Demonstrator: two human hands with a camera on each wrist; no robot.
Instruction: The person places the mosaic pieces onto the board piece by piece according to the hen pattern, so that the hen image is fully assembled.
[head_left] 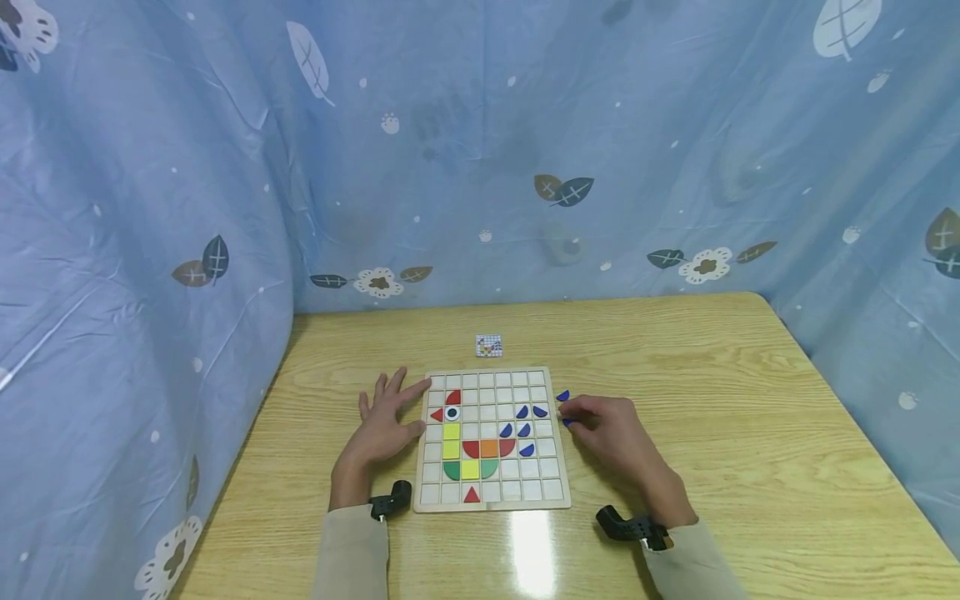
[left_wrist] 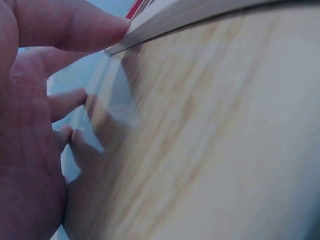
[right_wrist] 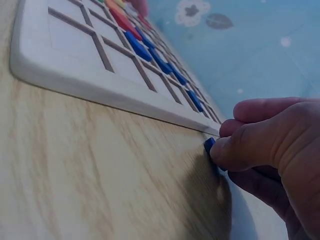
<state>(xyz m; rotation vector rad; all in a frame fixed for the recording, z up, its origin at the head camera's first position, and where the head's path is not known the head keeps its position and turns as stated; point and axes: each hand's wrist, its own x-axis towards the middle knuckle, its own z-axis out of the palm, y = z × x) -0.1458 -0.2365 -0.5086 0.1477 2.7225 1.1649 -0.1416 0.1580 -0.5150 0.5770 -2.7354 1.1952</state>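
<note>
A wooden grid board [head_left: 491, 507] lies on the table, with colored pieces forming a bird-like figure. My left hand [head_left: 384, 429] is spread at its left side, thumb and index finger touching the edge; the left wrist view shows the thumb [left_wrist: 75, 30] against the rim. Just off the right edge, my right hand [head_left: 618, 437] pinches a blue half-round piece [right_wrist: 210, 146] between thumb and fingers. Another blue half-round piece [head_left: 563, 396] lies beyond those fingertips. Several blue pieces [head_left: 524, 430] sit in the board's right-hand squares.
Behind the board lies a small pattern card [head_left: 489, 346] printed with a similar figure. On the board are red, yellow, green and orange pieces [head_left: 489, 448] and a round eye piece [head_left: 452, 413]. A blue patterned curtain [head_left: 480, 167] hangs behind the wooden table [head_left: 675, 350].
</note>
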